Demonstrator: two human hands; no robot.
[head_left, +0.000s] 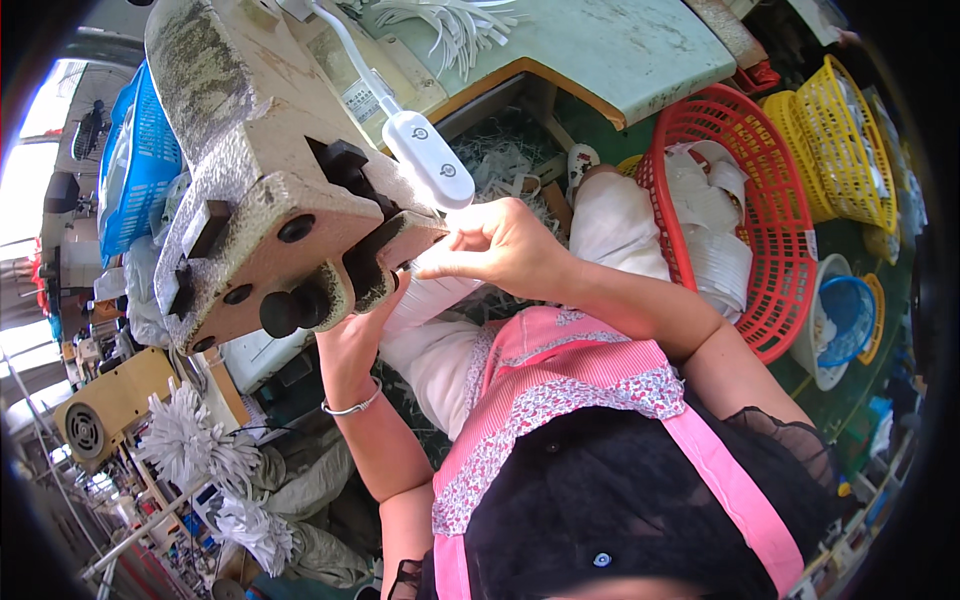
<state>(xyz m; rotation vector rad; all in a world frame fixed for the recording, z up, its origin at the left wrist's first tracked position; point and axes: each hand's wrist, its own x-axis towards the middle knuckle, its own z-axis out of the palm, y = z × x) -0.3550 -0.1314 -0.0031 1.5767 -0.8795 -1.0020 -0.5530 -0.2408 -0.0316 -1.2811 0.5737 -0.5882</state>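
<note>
A person sits at a big cream sewing machine (pixel 270 180), which fills the upper left of the frame. The white ridged piece (pixel 432 300) is near the middle of the frame, just right of the machine's front end. The right hand (pixel 512 250) is just above it in the frame, with the thumb and pointing finger bent close to each other by the machine's tip. It is too hard to see if those fingers pinch the piece. The left hand (pixel 362 325) is just left of the piece, low by the machine, which hides most of it. You cannot tell if its fingers are apart or together. A silver bracelet (pixel 351 409) is on the left wrist. A small white lamp (pixel 430 160) hangs just above the right hand. At the top of the frame, white strips (pixel 455 30) lie on a pale green desk (pixel 640 60). On the right side, a red basket (pixel 793 225) holds more white pieces (pixel 722 255), well apart from the right hand. Yellow baskets (pixel 828 135) stand in the upper right.
</note>
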